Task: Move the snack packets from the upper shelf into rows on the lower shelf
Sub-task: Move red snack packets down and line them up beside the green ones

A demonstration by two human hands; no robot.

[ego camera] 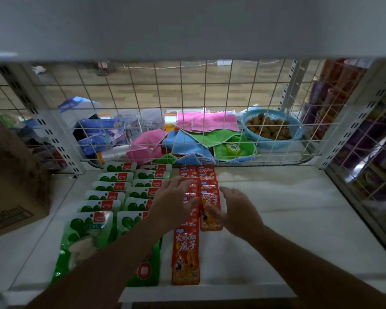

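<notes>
Two rows of red snack packets (186, 253) run front to back on the white lower shelf (288, 219), overlapping like tiles. Left of them lie two rows of green-and-white packets (87, 237). My left hand (172, 201) hovers flat with spread fingers over the left red row, fingertips near the packets. To the right of the shorter red row (210, 206) is my right hand (236, 210), open, with its thumb by the front packet's edge. Neither hand holds anything. The upper shelf's underside (187, 25) fills the top of the view; its contents are hidden.
A wire mesh back panel (210, 97) closes the shelf behind the rows. Beyond it lie coloured cloths (207, 137) and a blue basket (272, 128) of brown items. A cardboard box (11, 186) stands at the left. Wire mesh with packaged goods bounds the right side.
</notes>
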